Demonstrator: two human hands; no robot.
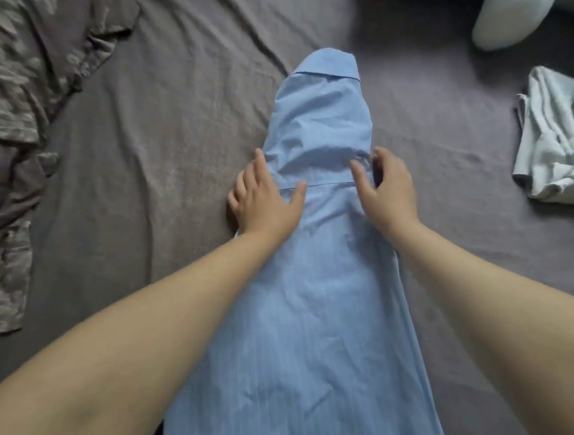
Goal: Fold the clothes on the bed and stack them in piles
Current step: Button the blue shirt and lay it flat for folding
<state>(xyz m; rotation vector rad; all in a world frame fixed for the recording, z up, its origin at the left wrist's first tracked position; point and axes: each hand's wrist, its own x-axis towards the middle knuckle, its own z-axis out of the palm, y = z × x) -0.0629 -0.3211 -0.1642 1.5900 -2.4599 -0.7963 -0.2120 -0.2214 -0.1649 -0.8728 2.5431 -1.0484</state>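
A light blue striped shirt point(319, 300) lies lengthwise down the middle of the bed, folded into a narrow strip with its collar at the far end. My left hand point(263, 198) rests flat on the shirt's left edge, fingers straight, thumb on the fabric. My right hand point(386, 185) is at the shirt's right edge with its fingers bent over the fabric there; whether they pinch it is unclear.
The grey bed sheet point(157, 152) spreads all around. A rumpled grey patterned blanket point(3, 119) fills the left side. A crumpled pale grey-green garment point(554, 141) lies at the right edge. A pale plush toy point(516, 3) sits at the top right.
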